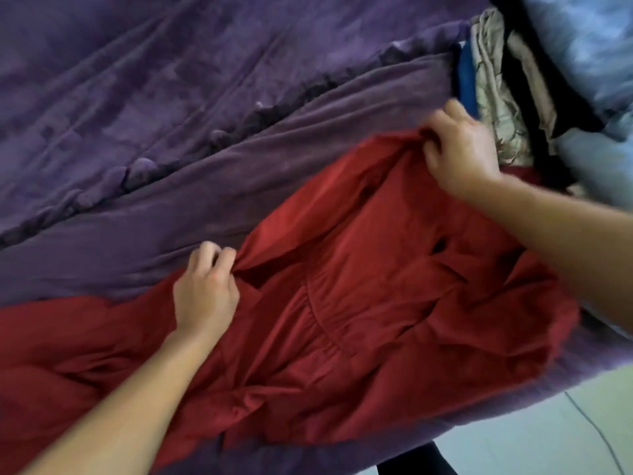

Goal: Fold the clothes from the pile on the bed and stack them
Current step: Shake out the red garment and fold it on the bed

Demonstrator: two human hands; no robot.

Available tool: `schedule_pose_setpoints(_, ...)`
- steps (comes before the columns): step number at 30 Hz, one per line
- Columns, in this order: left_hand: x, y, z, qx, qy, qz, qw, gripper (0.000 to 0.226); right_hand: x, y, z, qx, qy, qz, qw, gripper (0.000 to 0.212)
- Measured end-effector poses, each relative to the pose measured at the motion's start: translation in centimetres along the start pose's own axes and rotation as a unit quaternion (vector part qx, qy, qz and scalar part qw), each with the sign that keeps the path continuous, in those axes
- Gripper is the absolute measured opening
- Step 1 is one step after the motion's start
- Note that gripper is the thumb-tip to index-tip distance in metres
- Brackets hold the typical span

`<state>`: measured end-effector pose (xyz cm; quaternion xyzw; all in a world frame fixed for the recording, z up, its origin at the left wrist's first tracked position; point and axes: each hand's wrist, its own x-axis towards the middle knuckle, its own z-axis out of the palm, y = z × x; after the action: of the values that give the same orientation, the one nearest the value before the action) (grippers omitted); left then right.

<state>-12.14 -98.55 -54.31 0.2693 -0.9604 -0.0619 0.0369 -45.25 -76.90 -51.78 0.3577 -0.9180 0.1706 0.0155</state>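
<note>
purple bedspread (pixel 171 97), pale floor (pixel 513 440) lower right. red garment (pixel 342 303) spread flat; left hand (pixel 205 289), right hand (pixel 459 149) each pinching top edge. clothes pile (pixel 507 97) just beyond right hand.

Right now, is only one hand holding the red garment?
No, the left hand and the right hand each pinch an edge of the red garment spread on the purple bedcover.

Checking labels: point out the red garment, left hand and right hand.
red garment (pixel 342 303), head view, middle fabric beside the gathered seam.
left hand (pixel 205 289), head view, back of the hand.
right hand (pixel 459 149), head view, back of the hand.
</note>
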Motion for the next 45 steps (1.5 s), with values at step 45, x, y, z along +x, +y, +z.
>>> schedule_pose_setpoints(45,-7.8,-0.1,-1.6,-0.155,-0.098,-0.286,0.941,0.01,-11.4,-1.0,-4.7,0.048,-0.11,0.113,0.986,0.019)
